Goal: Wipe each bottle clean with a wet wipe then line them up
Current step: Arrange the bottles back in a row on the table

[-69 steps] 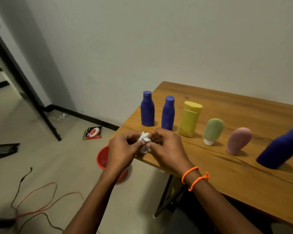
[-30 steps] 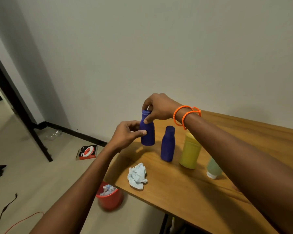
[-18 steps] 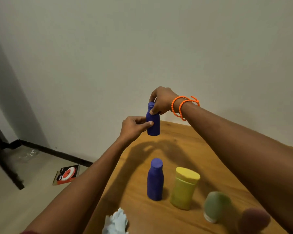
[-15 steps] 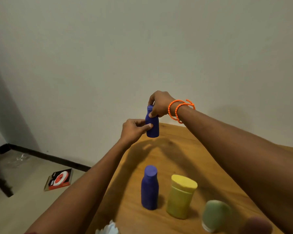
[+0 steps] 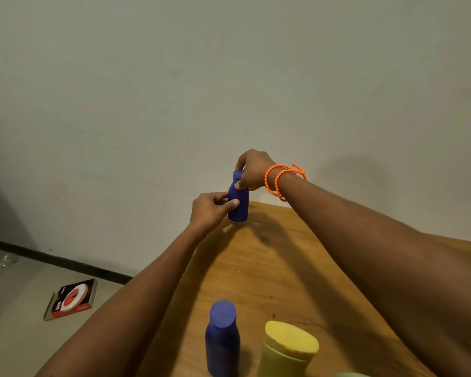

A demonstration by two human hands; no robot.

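Bottles, wipe-and-line-up job; entries run largest to smallest.

Worktop (image 5: pixel 269 268): wooden. Its far corner sits right under the held bottle, with the left edge dropping to the floor just beside it. I judge the open room lies toward the middle and right of the far edge; to the left there is none.

Right hand (image 5: pixel 253 170): fingers curled over the cap and neck of the held bottle, pinching it from above.

Left hand (image 5: pixel 211 210): thumb and fingers gripping the body from the side.

Yellow bottle (image 5: pixel 287 349): upright near the near edge, just beside the second blue bottle (image 5: pixel 222 338), also upright.

Blue bottle (image 5: pixel 238 198): upright at the far left corner; I cannot tell if its base touches the wood.

Risks, as I judge them: set down this close to the corner, a nudge on release could tip it off the left edge. My forearms pass close over the two near bottles, so drawing back low could knock them down.
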